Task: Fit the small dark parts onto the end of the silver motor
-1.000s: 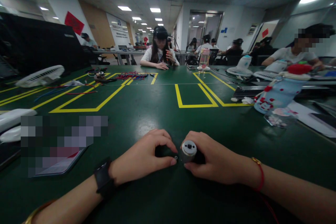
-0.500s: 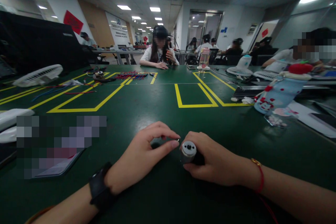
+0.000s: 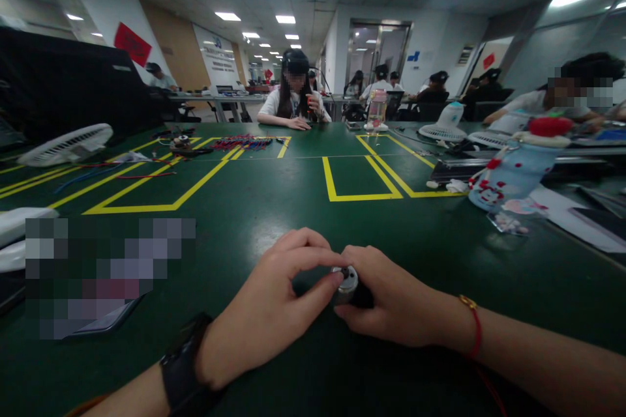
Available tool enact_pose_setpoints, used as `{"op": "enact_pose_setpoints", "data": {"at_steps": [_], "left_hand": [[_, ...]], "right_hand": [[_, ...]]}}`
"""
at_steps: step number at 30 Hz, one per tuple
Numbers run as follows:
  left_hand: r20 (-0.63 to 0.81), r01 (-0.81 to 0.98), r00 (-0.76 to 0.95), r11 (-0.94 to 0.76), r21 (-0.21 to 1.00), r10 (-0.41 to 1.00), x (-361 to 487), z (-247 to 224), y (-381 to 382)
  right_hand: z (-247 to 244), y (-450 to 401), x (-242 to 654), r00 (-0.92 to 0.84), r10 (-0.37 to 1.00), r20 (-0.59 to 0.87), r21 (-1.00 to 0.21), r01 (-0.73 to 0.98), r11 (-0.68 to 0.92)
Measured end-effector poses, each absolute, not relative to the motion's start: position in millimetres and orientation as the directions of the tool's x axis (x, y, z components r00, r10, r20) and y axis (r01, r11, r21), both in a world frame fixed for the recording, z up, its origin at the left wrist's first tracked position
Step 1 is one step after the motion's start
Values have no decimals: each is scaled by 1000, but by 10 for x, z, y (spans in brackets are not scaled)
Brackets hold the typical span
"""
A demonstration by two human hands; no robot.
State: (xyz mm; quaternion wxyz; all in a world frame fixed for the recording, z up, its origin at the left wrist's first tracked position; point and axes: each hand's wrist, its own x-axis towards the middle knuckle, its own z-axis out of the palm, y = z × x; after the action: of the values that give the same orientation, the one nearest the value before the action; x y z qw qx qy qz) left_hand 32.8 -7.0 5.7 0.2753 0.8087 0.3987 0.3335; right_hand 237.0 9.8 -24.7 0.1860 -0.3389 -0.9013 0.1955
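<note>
My right hand (image 3: 386, 300) is wrapped round a silver metal cylinder (image 3: 348, 287) that looks like a small motor. It stands upright, its round end face with small holes turned up. Thumb and index finger of my left hand (image 3: 288, 290) are pinched over that end face, touching it. Between these fingertips is a tiny piece, mostly hidden and too small to name. Both hands are low over the green table (image 3: 274, 208).
Yellow tape (image 3: 366, 197) marks the table. Red and blue wires (image 3: 244, 142) lie farther back. A blue bottle (image 3: 513, 172) stands right, a blurred-out phone (image 3: 105, 319) lies left, and a white fan (image 3: 68, 143) is beyond it. Across the table sits a person (image 3: 293, 101).
My left hand has moved right, bringing its pinched fingertips from beside the motor onto its end face. A tiny shiny piece showed between them earlier. My right hand keeps its grip.
</note>
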Motion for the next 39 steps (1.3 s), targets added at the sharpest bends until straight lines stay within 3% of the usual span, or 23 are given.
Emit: {"op": "enact_pose_setpoints", "data": {"at_steps": [12,18,22,39], "left_hand": [[181,411,418,-363,836,890,207,4,11],[-16,334,324,-99,937,946,106,-86,126],[-69,195,243,21,981,968,86,-145,188],[-54,6,229,54,999,972,74,-263,235]], "right_hand": [[-192,100,2388,-705,687,176,-505,534,678],[-182,105,2401,-706,684,181,-535,513,672],[-174,106,2410,-707,688,164,-554,511,657],[-169,108,2412,-707,691,148,-559,517,648]]}}
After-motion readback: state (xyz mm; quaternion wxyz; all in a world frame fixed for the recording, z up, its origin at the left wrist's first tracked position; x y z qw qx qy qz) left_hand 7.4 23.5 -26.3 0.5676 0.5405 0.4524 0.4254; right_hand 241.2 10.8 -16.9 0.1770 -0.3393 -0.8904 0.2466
